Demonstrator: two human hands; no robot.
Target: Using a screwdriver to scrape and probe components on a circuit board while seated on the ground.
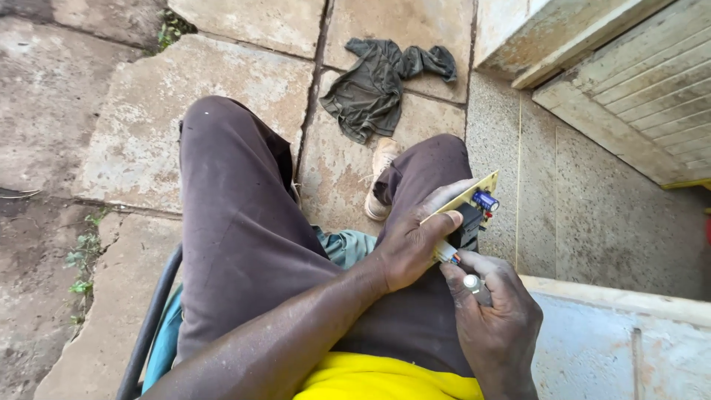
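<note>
Right of centre in the frame, over the lap, the left hand (411, 244) grips a yellow circuit board (474, 204), fingers wrapped round its edge. Just below it, the right hand (492, 318) pinches a silver-tipped tool (472, 282) against the board's lower end. A dark rag (374, 85) lies on the stone floor (133, 141), upper centre.

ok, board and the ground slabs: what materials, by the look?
Board: likely matte tan phenolic or fibreglass laminate, judging by its thin flat edge; it carries a glossy blue capacitor. The left hand holds it. Slabs: rough stone or concrete, stained, with cracked joints.
</note>
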